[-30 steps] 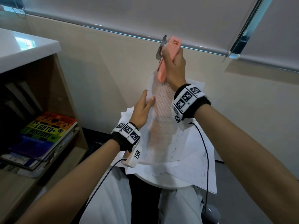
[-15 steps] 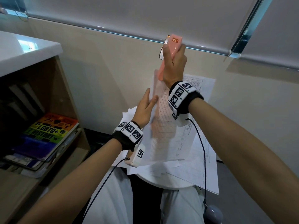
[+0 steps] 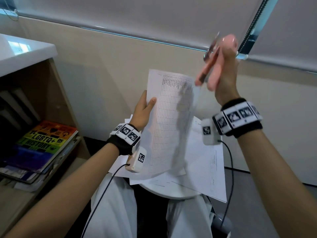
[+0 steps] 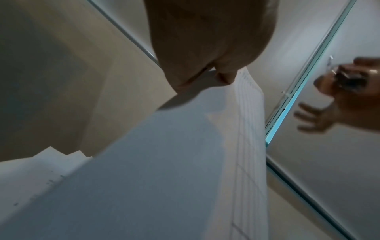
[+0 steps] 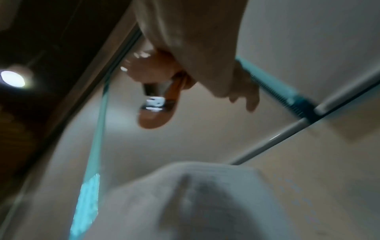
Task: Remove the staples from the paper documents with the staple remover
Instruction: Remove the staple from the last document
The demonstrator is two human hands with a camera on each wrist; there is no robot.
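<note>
My left hand holds a printed table document upright by its left edge, thumb on the front and fingers behind; the same pinch on the document shows in the left wrist view. My right hand grips a pink staple remover with metal jaws, raised up and to the right of the document's top, clear of the paper. It appears blurred. The right wrist view shows the remover under my palm, above the paper.
More loose paper sheets lie on a small round white table over my lap. A wooden shelf with a colourful book stands at the left. A beige wall and window blinds are straight ahead.
My right hand has swung the staple remover away from the document's top corner, up and to the right. The document's top has come free and my left hand has shifted higher on its edge.
</note>
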